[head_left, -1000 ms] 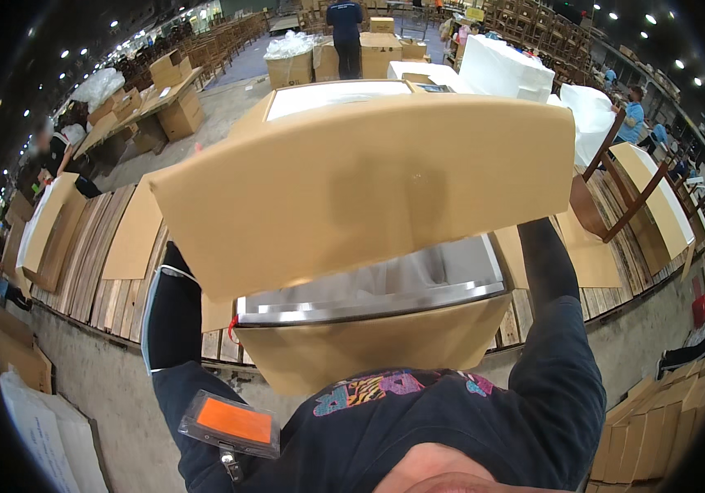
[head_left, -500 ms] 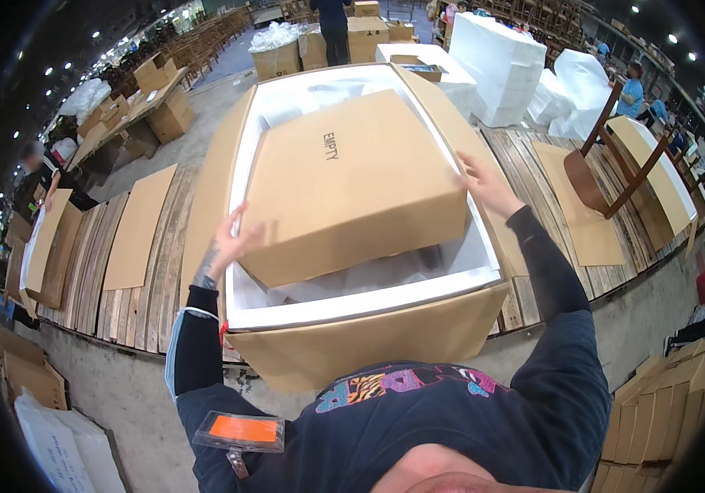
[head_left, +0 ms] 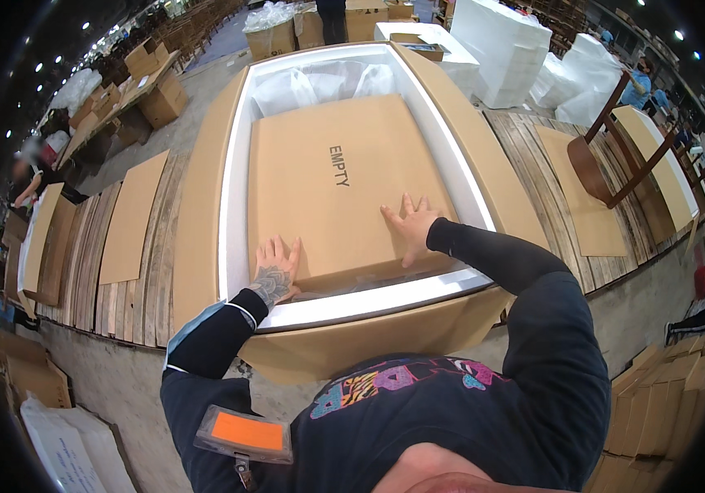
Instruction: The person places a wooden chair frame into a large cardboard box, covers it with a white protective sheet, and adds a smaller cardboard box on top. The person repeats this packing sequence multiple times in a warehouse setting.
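Note:
A closed brown cardboard box (head_left: 328, 197) with printed lettering on top sits down inside a large open carton (head_left: 352, 349). White foam walls (head_left: 369, 306) line the carton, and clear plastic wrapping (head_left: 311, 86) shows past the box's far end. My left hand (head_left: 276, 267) lies spread on the near left corner of the box. Near the front right of its top, my right hand (head_left: 411, 228) presses with fingers apart. Neither hand grips anything. What lies under the box is mostly hidden.
The carton stands on a line of wooden slats (head_left: 525, 164). Right of it, a flat cardboard sheet (head_left: 586, 197) lies beneath a brown wooden chair (head_left: 590, 168). Another sheet (head_left: 135, 218) lies to the left. White wrapped stacks (head_left: 496, 53) stand behind; a person (head_left: 32, 177) is at far left.
The box has gone from raised and tilted to lower and flatter inside the foam lining. My hands have moved from its sides onto its near part, fingers spread.

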Demonstrator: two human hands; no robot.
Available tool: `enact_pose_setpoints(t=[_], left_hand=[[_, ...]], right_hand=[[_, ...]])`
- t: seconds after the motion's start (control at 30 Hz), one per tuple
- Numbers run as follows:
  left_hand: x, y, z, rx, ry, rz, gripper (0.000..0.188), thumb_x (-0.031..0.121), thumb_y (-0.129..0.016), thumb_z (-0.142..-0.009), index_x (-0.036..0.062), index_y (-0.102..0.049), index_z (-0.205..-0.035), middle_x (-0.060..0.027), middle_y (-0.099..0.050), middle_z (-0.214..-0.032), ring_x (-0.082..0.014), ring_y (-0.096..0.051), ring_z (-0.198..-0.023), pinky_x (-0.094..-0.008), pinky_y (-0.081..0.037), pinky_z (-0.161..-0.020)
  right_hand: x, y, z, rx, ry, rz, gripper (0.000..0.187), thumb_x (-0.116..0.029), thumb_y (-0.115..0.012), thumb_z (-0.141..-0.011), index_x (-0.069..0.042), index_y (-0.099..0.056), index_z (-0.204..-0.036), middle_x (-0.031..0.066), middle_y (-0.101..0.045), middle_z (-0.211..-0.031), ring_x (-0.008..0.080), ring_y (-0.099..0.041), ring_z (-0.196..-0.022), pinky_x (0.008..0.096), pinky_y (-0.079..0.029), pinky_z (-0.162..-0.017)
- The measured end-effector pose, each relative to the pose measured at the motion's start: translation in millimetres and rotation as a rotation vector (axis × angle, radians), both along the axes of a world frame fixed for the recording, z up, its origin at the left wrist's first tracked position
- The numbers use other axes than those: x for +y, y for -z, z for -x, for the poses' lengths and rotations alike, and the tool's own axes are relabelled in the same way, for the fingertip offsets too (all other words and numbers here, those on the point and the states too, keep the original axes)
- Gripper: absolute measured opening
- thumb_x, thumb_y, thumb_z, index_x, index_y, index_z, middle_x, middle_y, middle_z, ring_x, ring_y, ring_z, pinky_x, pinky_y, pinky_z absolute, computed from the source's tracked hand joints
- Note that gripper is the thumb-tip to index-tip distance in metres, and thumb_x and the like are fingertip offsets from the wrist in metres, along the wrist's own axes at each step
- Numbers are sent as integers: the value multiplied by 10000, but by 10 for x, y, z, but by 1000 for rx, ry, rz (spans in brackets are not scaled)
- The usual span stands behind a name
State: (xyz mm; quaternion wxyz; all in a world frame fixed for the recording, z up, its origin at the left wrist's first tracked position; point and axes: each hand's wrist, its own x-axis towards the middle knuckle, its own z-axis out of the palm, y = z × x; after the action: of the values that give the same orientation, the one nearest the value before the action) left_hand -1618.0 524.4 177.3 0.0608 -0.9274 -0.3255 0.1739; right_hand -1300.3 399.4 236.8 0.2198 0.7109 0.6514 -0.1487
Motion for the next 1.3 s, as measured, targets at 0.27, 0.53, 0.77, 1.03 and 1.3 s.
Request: enact_pose_setpoints(t=[0.27,0.53,0.77,1.03,1.3], left_hand=[[268,71,-118,-17,-81,0,1173,410,-851,-702,132,-142,-1595,-344,-263,-1542,-512,-319,-1411,-648,-425,-990],[813,190,-361,-139,-111,-74,1133,293,-830,-717,158,-136,-1602,-324,-234,-1566,-497,-268,-1447,-670,-399,-1021],[713,284,-298,-204,-182,-31,1098,217,-816,-732,164,-148,-1602,-291,-224,-1584,-490,-234,-1463,-679,-324,-1081],[919,432,-336,-217,-177,-115,1087,210,-823,-737,166,-161,-1598,-260,-226,-1596,-466,-248,-1464,-678,-337,-1072],[901,378,-405,-94,-202,-89,1088,257,-829,-755,174,-147,-1599,-263,-250,-1588,-480,-264,-1453,-699,-333,-1060]], right_hand=[[109,444,-160,48,-107,-248,1107,-509,-817,-705,-244,-203,-1588,324,-234,-1564,583,-278,-1397,638,-450,-989],[695,542,-433,84,-69,-315,1071,-441,-829,-727,-269,-213,-1586,293,-210,-1587,560,-246,-1429,679,-396,-1026],[460,740,-316,98,-64,-440,948,-371,-774,-807,-198,-248,-1576,280,-252,-1579,524,-264,-1436,697,-305,-1081],[596,852,-272,54,-66,-563,897,-306,-768,-815,-175,-283,-1558,278,-296,-1549,511,-270,-1429,721,-309,-1041],[405,486,-298,78,-93,-406,915,-364,-751,-830,-184,-247,-1572,273,-290,-1557,491,-296,-1426,626,-327,-1092]])
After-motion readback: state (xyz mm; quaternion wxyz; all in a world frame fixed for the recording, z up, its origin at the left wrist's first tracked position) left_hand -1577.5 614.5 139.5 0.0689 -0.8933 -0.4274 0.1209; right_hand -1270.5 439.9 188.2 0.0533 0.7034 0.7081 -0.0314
